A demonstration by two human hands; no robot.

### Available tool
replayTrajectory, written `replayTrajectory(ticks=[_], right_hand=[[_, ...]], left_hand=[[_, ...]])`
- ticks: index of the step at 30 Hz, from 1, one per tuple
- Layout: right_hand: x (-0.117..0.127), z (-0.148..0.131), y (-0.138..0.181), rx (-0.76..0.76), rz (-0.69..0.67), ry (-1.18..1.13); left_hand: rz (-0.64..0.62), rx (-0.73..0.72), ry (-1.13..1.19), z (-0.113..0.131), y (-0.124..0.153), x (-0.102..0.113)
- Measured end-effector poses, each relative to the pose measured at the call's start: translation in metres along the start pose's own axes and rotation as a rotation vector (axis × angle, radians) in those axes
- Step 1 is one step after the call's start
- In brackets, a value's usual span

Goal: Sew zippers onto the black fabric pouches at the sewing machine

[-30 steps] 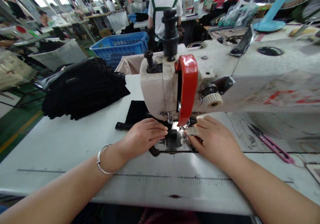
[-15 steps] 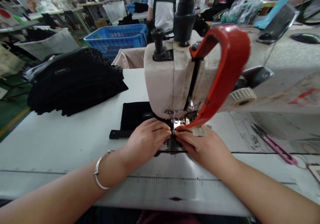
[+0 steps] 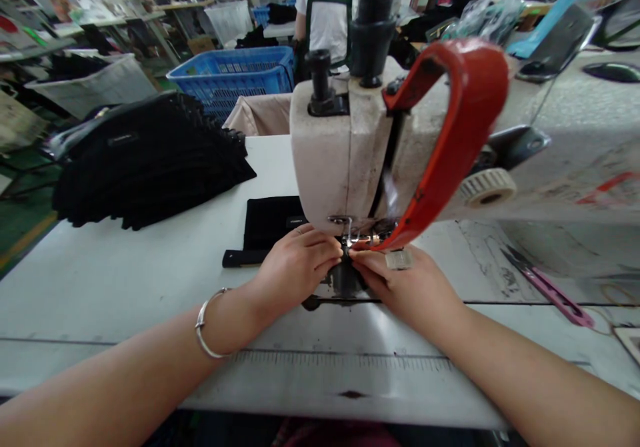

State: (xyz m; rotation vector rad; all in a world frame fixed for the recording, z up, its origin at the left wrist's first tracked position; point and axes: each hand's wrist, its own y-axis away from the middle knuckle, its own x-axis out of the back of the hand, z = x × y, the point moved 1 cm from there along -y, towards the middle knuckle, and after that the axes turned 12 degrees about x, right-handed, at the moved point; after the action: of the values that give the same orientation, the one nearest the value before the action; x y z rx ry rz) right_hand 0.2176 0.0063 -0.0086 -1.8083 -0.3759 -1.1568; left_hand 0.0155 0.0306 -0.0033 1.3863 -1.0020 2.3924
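Head view: my left hand [image 3: 295,267] and right hand [image 3: 406,288] meet fingertip to fingertip under the sewing machine [image 3: 335,167], each pinching the black fabric [image 3: 270,224] at the needle. The fabric lies flat on the table [image 3: 125,280], running left behind my left hand. A red guard [image 3: 453,134] arches above my right hand. A black stack [image 3: 145,160] sits far left; pink snips [image 3: 550,294] lie right.

The fabric piece [image 3: 270,224] is plain black, and so is the ridged fabric stack [image 3: 145,160]. The sewing machine [image 3: 330,167] is cream with faint red smudges. It carries a glossy red guard [image 3: 453,134], black posts and a ribbed ivory knob [image 3: 487,187]. The counter [image 3: 125,280] is greyish white. The basket [image 3: 235,77] is blue lattice, the snips [image 3: 550,294] pink and the bracelet [image 3: 203,330] silver.
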Motion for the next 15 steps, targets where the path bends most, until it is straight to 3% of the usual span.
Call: replayTrajectory(ticks=[15], right_hand=[[-0.0011, 0.0008, -0.0019, -0.032, -0.048, 0.039]], left_hand=[[-0.015, 0.039, -0.003, -0.0020, 0.0001, -0.0012]])
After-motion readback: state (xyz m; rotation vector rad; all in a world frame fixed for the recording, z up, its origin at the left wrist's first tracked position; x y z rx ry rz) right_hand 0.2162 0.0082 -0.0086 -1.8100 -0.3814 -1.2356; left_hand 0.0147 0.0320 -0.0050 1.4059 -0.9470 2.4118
